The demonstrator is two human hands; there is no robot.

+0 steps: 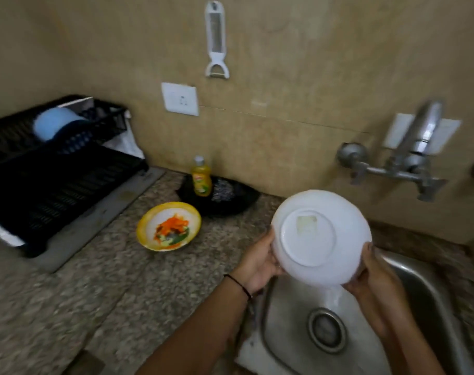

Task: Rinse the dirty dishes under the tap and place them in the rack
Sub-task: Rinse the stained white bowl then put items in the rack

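Both hands are on the white bowl (309, 239), base turned to the camera, tilted over the sink (425, 288). The left hand (257, 262) grips its left rim and the right hand (371, 280) clasps the lower right, with water spilling off the bottom edge. There's a pale sticker patch on the base, but no writing is readable. A yellow plate (146, 220) with scraps sits near the countertop's (95, 280) back edge. Behind it the soap bottle's (201, 180) label is too blurred to read. The black rack (68, 182) is at the left end.
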